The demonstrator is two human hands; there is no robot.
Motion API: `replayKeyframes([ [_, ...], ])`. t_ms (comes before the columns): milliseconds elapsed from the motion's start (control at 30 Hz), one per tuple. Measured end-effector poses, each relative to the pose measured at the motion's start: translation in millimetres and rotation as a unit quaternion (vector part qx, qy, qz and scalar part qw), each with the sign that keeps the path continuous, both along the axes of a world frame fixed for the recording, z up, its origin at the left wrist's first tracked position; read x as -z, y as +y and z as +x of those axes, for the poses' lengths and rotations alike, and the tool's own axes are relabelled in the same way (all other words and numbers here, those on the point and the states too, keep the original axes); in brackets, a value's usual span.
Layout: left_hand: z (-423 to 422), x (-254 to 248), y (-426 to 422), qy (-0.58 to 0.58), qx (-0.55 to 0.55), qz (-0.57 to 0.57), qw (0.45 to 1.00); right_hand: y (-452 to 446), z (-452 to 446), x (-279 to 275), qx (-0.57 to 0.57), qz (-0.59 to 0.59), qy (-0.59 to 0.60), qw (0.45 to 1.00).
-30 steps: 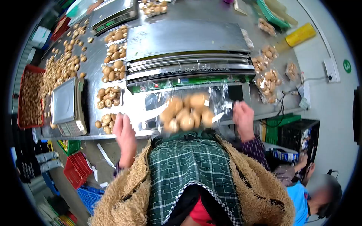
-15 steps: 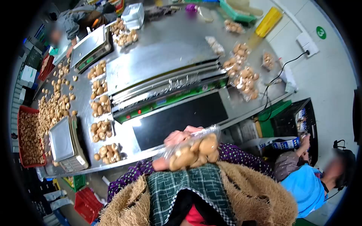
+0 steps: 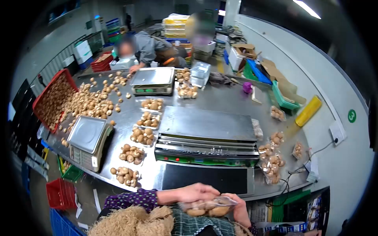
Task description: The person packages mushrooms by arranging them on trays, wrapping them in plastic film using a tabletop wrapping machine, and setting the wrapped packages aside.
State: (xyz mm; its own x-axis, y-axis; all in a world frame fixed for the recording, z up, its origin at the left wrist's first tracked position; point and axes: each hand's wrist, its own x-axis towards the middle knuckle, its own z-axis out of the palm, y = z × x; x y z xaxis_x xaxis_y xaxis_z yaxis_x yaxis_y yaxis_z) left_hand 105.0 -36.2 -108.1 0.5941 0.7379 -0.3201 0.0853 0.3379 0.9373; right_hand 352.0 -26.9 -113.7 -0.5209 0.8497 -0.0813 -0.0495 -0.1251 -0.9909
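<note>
A clear-wrapped pack of brown mushrooms (image 3: 208, 211) is held close to my body, just in front of the green checked apron (image 3: 185, 225). My left hand (image 3: 193, 192) lies across the top of the pack with its fingers bent onto the film. On the pack's right end, my right hand (image 3: 239, 209) is closed around the edge. Beyond my hands lies the black plate (image 3: 204, 179) of the wrapping machine (image 3: 206, 128). Packs of mushrooms (image 3: 127, 176) stand in a column to the left of the machine.
Scales (image 3: 88, 135) stand at the left, another scale (image 3: 152, 80) farther back. Loose mushrooms (image 3: 92, 100) spill from a tilted red crate (image 3: 41, 104). Wrapped packs (image 3: 272, 167) lie right of the machine near a black cable (image 3: 293, 172). A person (image 3: 147, 49) leans over the far side.
The view has tilted upward and shows more of the room. The mushroom pack is turned flatter, and my hands have shifted to its top and right end.
</note>
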Motion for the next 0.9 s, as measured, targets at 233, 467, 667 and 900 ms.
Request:
replayKeyframes([
  [233, -49, 41, -12, -0.026, -0.517, 0.106, 0.849, 128, 27, 19, 0.348, -0.100, 0.171, 0.917],
  [467, -186, 138, -155, 0.200, -0.816, 0.020, 0.542, 303, 157, 90, 0.329, -0.170, 0.074, 0.926],
  [667, -275, 193, -217, 0.559, -0.712, -0.065, 0.420, 278, 177, 110, 0.373, -0.179, 0.020, 0.910],
  [900, -342, 168, -240, 0.233, -0.597, -0.131, 0.757, 250, 134, 59, 0.533, 0.018, 0.050, 0.844],
])
